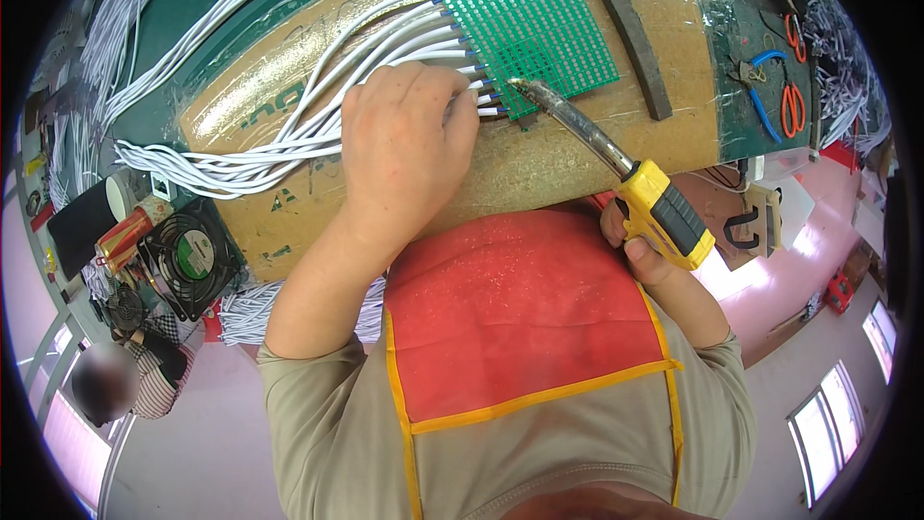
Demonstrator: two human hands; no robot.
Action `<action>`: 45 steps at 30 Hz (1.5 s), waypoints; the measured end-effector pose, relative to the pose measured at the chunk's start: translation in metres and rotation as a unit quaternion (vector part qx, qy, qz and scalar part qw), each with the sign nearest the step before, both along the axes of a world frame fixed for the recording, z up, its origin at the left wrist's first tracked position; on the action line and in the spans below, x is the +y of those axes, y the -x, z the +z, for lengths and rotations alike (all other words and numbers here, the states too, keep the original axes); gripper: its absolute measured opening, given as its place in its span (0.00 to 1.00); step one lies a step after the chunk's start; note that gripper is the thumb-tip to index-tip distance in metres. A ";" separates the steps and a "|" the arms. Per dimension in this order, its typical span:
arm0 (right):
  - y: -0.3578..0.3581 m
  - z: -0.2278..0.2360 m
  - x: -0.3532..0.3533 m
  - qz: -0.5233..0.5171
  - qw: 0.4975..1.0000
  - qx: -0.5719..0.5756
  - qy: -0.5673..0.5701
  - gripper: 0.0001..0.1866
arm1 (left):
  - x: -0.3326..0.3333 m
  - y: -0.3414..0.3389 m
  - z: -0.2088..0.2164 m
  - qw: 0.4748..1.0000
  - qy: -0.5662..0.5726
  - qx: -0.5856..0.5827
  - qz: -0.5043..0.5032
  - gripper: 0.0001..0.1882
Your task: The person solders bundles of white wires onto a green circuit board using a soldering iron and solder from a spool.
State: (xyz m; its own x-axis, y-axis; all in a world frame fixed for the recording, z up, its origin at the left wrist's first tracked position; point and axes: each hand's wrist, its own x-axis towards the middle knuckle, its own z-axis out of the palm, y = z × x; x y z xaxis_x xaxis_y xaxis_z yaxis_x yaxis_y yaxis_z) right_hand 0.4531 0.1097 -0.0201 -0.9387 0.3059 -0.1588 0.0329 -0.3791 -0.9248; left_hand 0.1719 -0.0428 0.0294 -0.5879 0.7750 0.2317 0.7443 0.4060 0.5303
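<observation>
My left hand [406, 135] is closed, its fingertips on a white cable [489, 111] at the lower left edge of a green circuit board panel [539, 19]. Several other white cables [318, 101] run from that edge out to the left, passing beside and under the hand. In my right hand [643, 255] is a yellow and black soldering gun [664, 207], gripped by its handle. Its long metal barrel slants up to the left, and the tip lies at the board's lower edge, close to the cable ends. Whether the tip touches a joint is too small to tell.
Brown cardboard [674, 48] covers the green bench. A dark metal bar [621, 24] lies right of the board. Farther right are blue-handled pliers [763, 96] and orange-handled scissors [792, 108]. A black fan [192, 255] stands at left, with another person [159, 366] beyond it.
</observation>
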 end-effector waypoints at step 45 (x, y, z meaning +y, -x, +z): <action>-0.004 0.004 0.007 0.013 0.996 -0.030 -0.086 0.15 | -0.008 -0.010 0.002 0.996 -0.014 0.080 -0.040 0.07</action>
